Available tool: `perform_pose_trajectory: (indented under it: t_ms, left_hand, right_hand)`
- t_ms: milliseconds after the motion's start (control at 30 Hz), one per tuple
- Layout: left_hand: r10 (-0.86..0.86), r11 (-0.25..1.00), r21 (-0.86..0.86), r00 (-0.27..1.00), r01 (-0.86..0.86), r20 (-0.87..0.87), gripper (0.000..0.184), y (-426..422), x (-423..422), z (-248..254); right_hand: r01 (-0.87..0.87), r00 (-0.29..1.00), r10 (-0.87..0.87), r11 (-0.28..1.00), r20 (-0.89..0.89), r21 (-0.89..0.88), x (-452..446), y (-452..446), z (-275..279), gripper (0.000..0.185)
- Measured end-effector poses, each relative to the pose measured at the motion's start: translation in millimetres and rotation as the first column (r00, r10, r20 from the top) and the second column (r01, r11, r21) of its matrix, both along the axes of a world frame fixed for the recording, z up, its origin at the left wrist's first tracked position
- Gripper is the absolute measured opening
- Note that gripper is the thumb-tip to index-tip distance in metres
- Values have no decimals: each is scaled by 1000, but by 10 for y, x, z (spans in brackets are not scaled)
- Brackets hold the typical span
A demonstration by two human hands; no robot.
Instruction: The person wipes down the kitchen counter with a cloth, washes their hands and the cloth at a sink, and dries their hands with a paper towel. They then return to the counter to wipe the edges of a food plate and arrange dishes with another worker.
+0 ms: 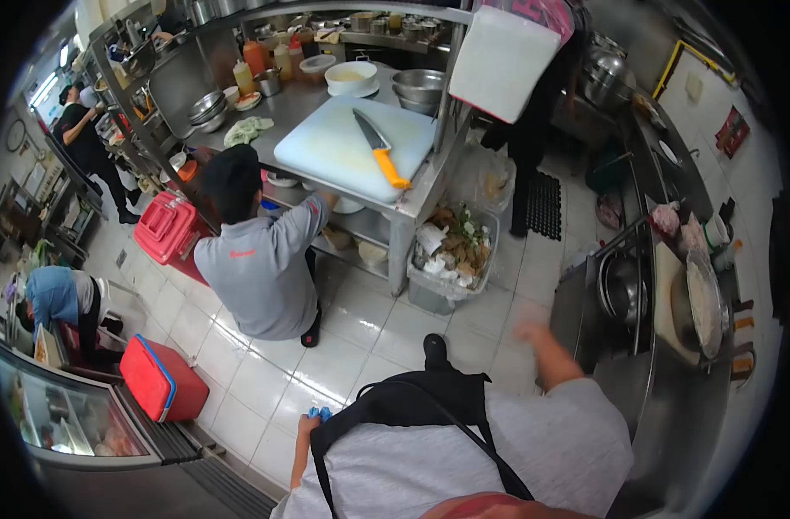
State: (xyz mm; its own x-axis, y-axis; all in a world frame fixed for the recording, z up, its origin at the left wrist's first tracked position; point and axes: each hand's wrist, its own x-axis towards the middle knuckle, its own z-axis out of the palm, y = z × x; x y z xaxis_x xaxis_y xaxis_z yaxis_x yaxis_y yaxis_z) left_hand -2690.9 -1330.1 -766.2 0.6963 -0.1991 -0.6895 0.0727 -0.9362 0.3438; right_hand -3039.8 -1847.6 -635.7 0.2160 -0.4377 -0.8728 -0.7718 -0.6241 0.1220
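1. The left hand [307, 422] is closed round a crumpled blue item [323, 413], near the black apron [421, 402]
2. The right hand [530, 329] is blurred, perhaps empty; I cannot tell whether it is wide or narrow
3. An orange-handled knife [381, 150] lies on the cutting board [321, 147], apart from both

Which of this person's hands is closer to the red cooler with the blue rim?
Left. The left hand, holding something blue, is to the right of the red cooler, across some floor; the right hand, blurred, is much farther right.
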Motion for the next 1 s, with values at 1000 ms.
perform_pose_trajectory:
  t_ms: [1000]
  left_hand:
    - [-46,999,22,998,45,32,71,-2554,92,-632]
  right_hand:
    - [-99,603,-203,940,771,326,1157,-2117,487,66]
